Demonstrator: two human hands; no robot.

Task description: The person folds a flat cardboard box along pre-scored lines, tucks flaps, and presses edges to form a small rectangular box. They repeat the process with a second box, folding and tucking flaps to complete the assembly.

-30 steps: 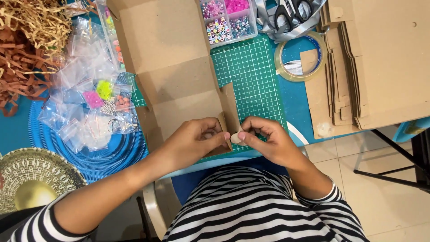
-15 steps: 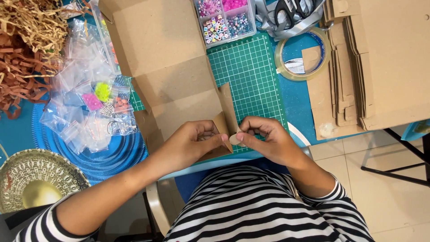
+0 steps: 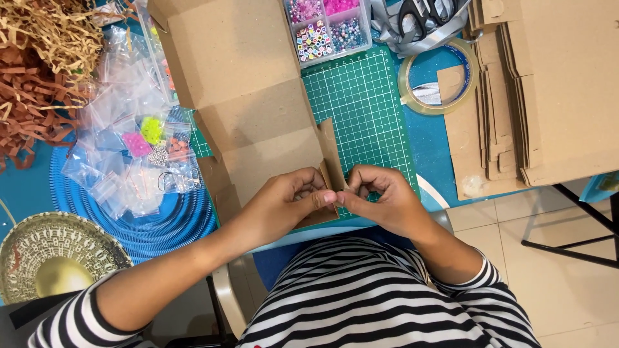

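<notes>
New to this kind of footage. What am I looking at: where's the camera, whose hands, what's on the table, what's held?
There is no machine here, just a person in a striped top. The single view comes from a camera on their head, looking down at their own hands. The left hand and right hand meet with fingertips pinched together at the near edge of an unfolded cardboard box; anything small between them is hidden. The box lies partly on a green cutting mat on a blue table. Around it are small plastic bags of beads, a compartmented bead box, a roll of clear tape, scissors, stacked flat cardboard, shredded paper and a gold dish.
</notes>
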